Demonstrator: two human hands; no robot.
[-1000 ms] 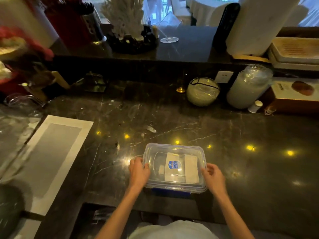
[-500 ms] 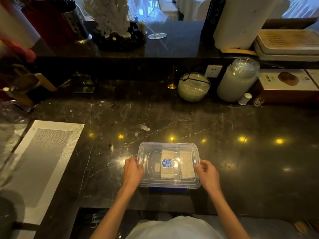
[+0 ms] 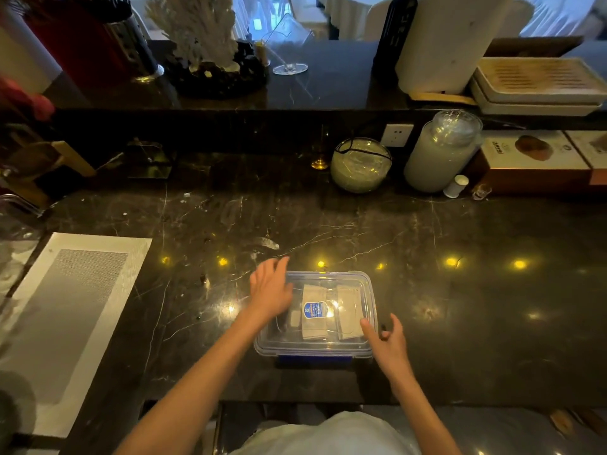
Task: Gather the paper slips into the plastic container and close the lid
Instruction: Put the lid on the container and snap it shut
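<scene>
A clear plastic container [image 3: 368,290] with a blue base edge sits on the dark marble counter near its front edge, its clear lid lying on top. Through the lid I see paper slips [image 3: 348,310], one with a blue label. My left hand [image 3: 271,290] hovers flat over the container's far left corner, fingers spread, holding nothing. At the container's near right corner, my right hand [image 3: 386,341] is off the side with fingers apart, just touching or close to the rim.
A white-bordered grey placemat [image 3: 70,320] lies at the left. At the back stand a round glass bowl [image 3: 360,165], a tall frosted jar [image 3: 440,152], a small white bottle [image 3: 456,186] and a boxed item [image 3: 532,159]. A raised ledge holds decorations and trays.
Both hands have let go of the container's sides. The left hand has risen toward the far left corner and the right hand has drawn back to the near right corner. The container stays put.
</scene>
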